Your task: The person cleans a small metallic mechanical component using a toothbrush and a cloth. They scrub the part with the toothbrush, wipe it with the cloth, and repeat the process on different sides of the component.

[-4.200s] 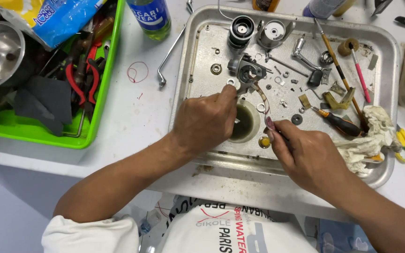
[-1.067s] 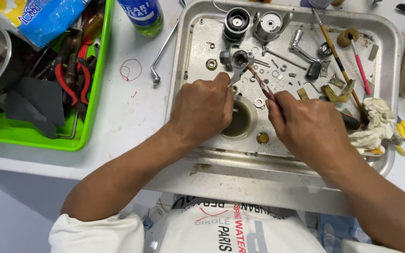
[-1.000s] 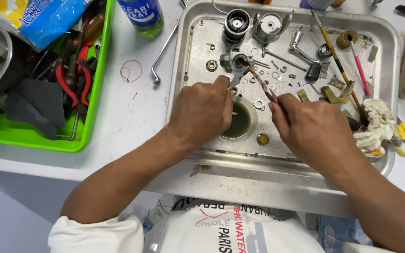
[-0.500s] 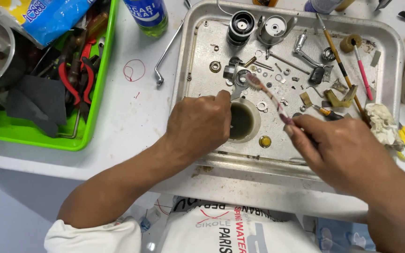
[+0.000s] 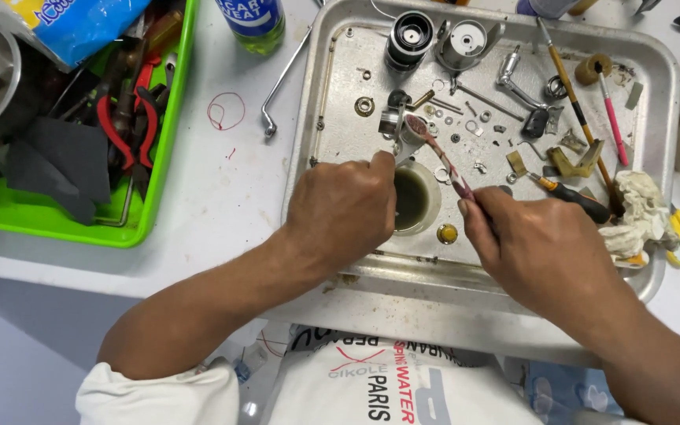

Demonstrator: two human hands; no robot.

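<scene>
my left hand [image 5: 344,208] pinches the small metal part [image 5: 393,126] above the cup [image 5: 412,198]; right hand [image 5: 541,248] clamps the brush [image 5: 437,153], so i scrub with short, light strokes

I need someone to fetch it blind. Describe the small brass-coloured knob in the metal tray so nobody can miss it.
Start at the big metal tray in front of the person, then find the small round cup of dark liquid near its front edge, between the left hand and right hand. The brass-coloured knob lies just right of that cup; it is the only yellow, domed piece among grey washers and screws.
</scene>
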